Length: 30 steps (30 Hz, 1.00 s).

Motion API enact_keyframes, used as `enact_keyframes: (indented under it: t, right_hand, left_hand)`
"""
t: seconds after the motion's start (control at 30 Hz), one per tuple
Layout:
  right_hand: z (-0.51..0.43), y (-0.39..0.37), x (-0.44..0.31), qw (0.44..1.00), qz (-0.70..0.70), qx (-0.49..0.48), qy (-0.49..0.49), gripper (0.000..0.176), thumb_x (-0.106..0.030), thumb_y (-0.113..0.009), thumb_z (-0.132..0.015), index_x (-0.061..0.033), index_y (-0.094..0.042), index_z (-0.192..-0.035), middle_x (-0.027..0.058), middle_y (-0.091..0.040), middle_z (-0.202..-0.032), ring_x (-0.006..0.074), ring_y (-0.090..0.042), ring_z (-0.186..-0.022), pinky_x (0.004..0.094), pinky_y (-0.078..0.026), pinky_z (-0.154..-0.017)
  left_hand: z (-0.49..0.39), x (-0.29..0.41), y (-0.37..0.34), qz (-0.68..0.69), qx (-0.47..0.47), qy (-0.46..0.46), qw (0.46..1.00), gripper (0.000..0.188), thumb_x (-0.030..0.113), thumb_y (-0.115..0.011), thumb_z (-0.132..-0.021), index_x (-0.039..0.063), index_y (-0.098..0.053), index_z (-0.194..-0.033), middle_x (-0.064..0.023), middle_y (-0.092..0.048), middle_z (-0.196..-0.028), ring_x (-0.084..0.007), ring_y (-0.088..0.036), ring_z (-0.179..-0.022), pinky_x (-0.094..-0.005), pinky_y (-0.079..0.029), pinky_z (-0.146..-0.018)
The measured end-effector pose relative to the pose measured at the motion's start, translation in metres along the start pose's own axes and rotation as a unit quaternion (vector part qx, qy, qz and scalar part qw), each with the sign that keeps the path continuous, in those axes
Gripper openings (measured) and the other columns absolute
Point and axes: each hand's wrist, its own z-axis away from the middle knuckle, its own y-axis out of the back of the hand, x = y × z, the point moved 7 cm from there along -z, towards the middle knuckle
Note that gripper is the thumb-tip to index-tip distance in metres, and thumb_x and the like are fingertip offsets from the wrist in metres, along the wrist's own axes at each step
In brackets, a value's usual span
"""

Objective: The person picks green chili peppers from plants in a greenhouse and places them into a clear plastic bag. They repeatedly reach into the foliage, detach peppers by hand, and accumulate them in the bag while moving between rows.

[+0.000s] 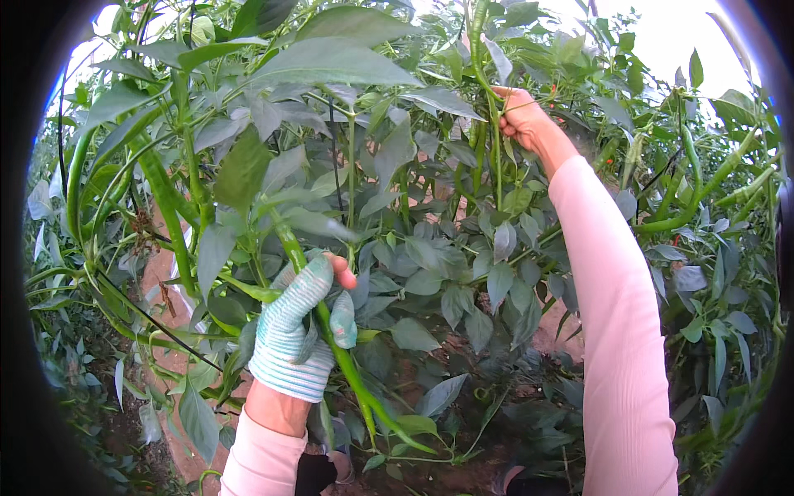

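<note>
My left hand (301, 322), in a striped white and green work glove with a bare fingertip showing, is closed around long green chili peppers (353, 372). They slant down to the right past the palm. My right hand (526, 121), ungloved, reaches up into the pepper plants. Its thumb and forefinger are at the stem area of a long green pepper (477, 46), and more long peppers (496, 155) hang just below and left of the fingers. Leaves partly hide the upper end of the peppers in my left hand.
Dense pepper foliage (428, 273) surrounds both hands. Long green peppers (164, 186) hang at the left, others (690, 180) at the right. A dark cord (158, 325) slants through the left plants. Small red spots show behind my right wrist. Bare soil (177, 397) lies below.
</note>
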Motion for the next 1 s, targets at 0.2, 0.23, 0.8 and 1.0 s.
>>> enact_keyframes:
  t: [0.2, 0.23, 0.8, 1.0]
  right_hand:
    - [-0.023, 0.009, -0.038, 0.990, -0.021, -0.014, 0.135, 0.007, -0.021, -0.061, -0.086, -0.0149, -0.065, -0.090, -0.0052, -0.054, -0.069, 0.0030, -0.039, -0.057, 0.0188, -0.025, -0.047]
    - [-0.024, 0.010, -0.034, 0.994, 0.017, -0.003, 0.107, 0.007, -0.020, -0.060, -0.089, -0.0166, -0.064, -0.085, -0.0059, -0.055, -0.069, 0.0009, -0.039, -0.052, 0.0189, -0.027, -0.043]
    - [-0.014, 0.015, -0.017, 0.975, 0.208, -0.028, 0.072, 0.020, -0.008, -0.052, -0.086, -0.0096, -0.065, -0.101, 0.0023, -0.057, -0.064, 0.0120, -0.046, -0.047, 0.0295, -0.035, -0.041]
    - [-0.043, 0.020, -0.030, 0.772, 0.477, 0.004, 0.420, 0.028, -0.021, -0.060, -0.084, -0.0092, -0.060, -0.109, 0.0215, -0.064, -0.089, 0.0335, -0.065, -0.078, 0.0376, -0.050, -0.068]
  left_hand:
    - [-0.003, 0.002, -0.001, 0.012, 0.029, -0.005, 1.000, 0.038, 0.036, -0.055, -0.095, 0.003, -0.059, -0.114, -0.0121, -0.066, -0.098, -0.0192, -0.063, -0.068, -0.0303, -0.053, -0.054]
    - [-0.003, 0.000, -0.003, 0.013, 0.030, -0.002, 0.999, 0.040, 0.037, -0.054, -0.095, 0.003, -0.058, -0.116, -0.0120, -0.065, -0.100, -0.0193, -0.063, -0.070, -0.0305, -0.053, -0.055]
    - [-0.004, 0.003, -0.018, 0.028, -0.088, -0.051, 0.994, 0.058, 0.047, -0.041, -0.097, -0.003, -0.059, -0.118, -0.0185, -0.064, -0.102, -0.0242, -0.061, -0.083, -0.0355, -0.049, -0.080]
    - [-0.003, 0.010, -0.008, 0.037, -0.073, -0.058, 0.995, 0.055, 0.046, -0.040, -0.098, -0.003, -0.059, -0.116, -0.0191, -0.064, -0.101, -0.0262, -0.061, -0.081, -0.0371, -0.050, -0.080]
